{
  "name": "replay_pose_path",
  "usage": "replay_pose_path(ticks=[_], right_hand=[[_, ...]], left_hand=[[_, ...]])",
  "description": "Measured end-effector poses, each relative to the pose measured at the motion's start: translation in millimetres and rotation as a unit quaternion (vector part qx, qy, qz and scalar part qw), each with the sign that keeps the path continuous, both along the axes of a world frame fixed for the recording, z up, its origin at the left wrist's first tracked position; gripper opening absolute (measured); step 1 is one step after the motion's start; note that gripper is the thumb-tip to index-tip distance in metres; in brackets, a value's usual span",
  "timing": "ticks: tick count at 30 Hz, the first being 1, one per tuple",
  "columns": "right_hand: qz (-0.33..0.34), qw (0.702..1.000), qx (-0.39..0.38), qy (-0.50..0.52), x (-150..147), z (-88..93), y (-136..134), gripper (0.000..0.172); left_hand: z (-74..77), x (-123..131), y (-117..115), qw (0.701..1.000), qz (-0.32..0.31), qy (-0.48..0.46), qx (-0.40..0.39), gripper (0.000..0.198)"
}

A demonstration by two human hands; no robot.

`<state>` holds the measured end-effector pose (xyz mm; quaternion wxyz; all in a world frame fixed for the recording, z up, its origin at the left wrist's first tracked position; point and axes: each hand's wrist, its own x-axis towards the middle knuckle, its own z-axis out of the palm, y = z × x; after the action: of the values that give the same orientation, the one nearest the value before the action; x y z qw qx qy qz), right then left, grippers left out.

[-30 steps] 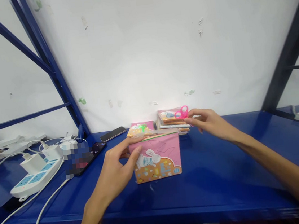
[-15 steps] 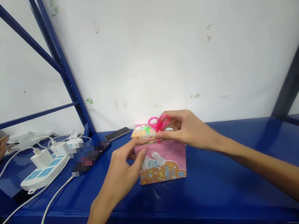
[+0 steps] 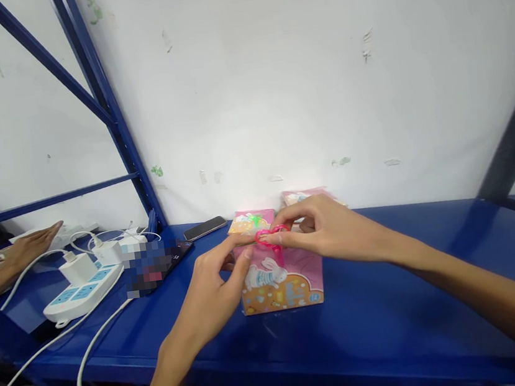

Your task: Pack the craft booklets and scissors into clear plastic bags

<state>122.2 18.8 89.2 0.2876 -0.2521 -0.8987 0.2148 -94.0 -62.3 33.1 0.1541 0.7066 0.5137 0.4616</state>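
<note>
A pink and orange packet with a white rabbit (image 3: 280,284) stands upright on the blue table. My left hand (image 3: 223,275) pinches its upper left edge between thumb and fingers. At the middle of its top edge, my right hand (image 3: 318,229) holds a bright pink looped piece (image 3: 267,237), part of which lies against the packet's front. Just behind, a similar packet (image 3: 241,221) shows a green piece (image 3: 255,219) on it. Another packet (image 3: 305,195) is partly hidden behind my right hand.
A white power strip (image 3: 77,296) with chargers and cables is at the left, beside a partly blurred phone (image 3: 172,263). A second phone (image 3: 205,227) lies near the wall. Beyond the blue frame (image 3: 126,134), another person's hands (image 3: 30,252) show.
My right hand has lowered the pink piece over the packet's top edge. Another packet has come into sight behind. At the far left, the other person's hand has moved right.
</note>
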Motion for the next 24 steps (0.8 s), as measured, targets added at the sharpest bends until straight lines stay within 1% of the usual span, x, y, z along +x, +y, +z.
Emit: replay_pose_path(ticks=[4,10,12,15,20,24], right_hand=[[-0.011,0.999,0.036,-0.002,1.0,-0.1,-0.6,0.025],[-0.039,0.994,0.095,-0.026,3.0,0.5,-0.5,0.033],[-0.047,0.993,0.108,-0.015,3.8,2.4,-0.8,0.034],[-0.055,0.992,0.117,0.008,4.8,4.6,-1.4,0.034],[-0.026,0.993,0.102,-0.054,4.5,0.0,-1.0,0.038],[-0.064,0.987,0.135,-0.054,4.2,-1.1,-1.0,0.034]], left_hand=[[1.4,0.5,-0.4,1.000,-0.008,-0.002,-0.008,0.032],[1.6,0.7,-0.4,1.000,-0.008,-0.004,-0.009,0.033],[0.9,0.3,0.3,1.000,-0.001,0.001,-0.009,0.033],[0.5,0.1,1.2,1.000,0.004,0.008,-0.002,0.031],[0.9,0.4,1.4,1.000,-0.015,-0.001,-0.009,0.030],[0.2,-0.9,0.3,1.000,-0.019,0.003,-0.005,0.028]])
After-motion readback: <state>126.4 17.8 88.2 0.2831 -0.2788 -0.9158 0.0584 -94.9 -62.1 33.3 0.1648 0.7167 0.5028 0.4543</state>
